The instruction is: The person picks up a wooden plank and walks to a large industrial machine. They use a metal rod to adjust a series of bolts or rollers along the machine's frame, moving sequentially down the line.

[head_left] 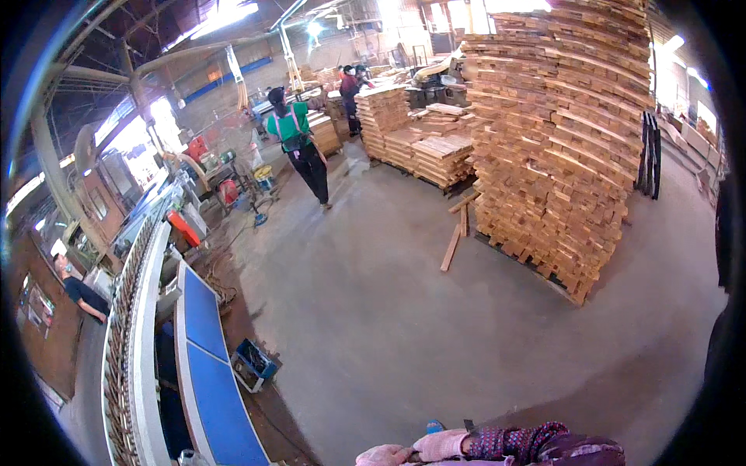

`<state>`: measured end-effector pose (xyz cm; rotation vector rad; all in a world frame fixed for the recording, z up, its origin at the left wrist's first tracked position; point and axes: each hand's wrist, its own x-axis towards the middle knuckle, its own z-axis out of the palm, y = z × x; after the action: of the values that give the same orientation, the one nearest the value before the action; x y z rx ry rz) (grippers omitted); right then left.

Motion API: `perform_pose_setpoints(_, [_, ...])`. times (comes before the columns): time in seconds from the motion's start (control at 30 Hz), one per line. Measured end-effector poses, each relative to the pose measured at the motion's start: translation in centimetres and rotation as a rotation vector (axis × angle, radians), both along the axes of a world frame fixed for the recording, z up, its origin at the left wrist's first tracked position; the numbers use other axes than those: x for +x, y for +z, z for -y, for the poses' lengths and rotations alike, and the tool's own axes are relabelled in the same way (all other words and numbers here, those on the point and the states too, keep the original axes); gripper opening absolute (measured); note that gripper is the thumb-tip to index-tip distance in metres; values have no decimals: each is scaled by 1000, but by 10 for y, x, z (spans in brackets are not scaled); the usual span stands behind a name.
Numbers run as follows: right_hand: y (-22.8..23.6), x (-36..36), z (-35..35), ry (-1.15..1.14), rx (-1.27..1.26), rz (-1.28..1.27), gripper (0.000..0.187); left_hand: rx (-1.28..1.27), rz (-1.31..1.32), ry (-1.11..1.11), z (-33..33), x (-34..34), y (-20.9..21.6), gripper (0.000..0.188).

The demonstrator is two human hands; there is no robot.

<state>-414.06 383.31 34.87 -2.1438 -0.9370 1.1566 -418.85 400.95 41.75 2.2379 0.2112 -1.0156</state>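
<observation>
At the lower edge my right hand (440,446) wears a pink glove, its arm coming in from the right in a dark sleeve with a dotted cuff (509,443). Against its left side lies another pink gloved shape (385,455). I cannot tell whether this is my left hand or more of the same glove. The fingers are mostly cut off by the frame, and no held thing shows. A small blue tip (435,426), perhaps of a shoe, peeks out just above the glove.
A tall stack of wooden boards (552,155) stands right, with loose strips (451,247) beside it. Lower board piles (443,151) lie behind. At left runs a long machine with blue panels (225,388), near a blue crate (255,360). A person in green (291,132) is on the floor ahead; others stand farther off.
</observation>
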Motion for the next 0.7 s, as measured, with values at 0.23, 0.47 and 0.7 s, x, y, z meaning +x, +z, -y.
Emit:
perform_pose_setpoints(0.23, [4, 145, -19, -70, 140, 124, 30, -96, 59, -146, -35, 142, -35, 54])
perform_pose_setpoints(0.47, [-60, 289, -44, -223, -153, 182, 39, -7, 329, -343, -51, 312, -63, 38])
perform_pose_setpoints(0.7, [-46, 441, -69, -316, -297, 66, 49, 86, 122, -640, -77, 503, -53, 34])
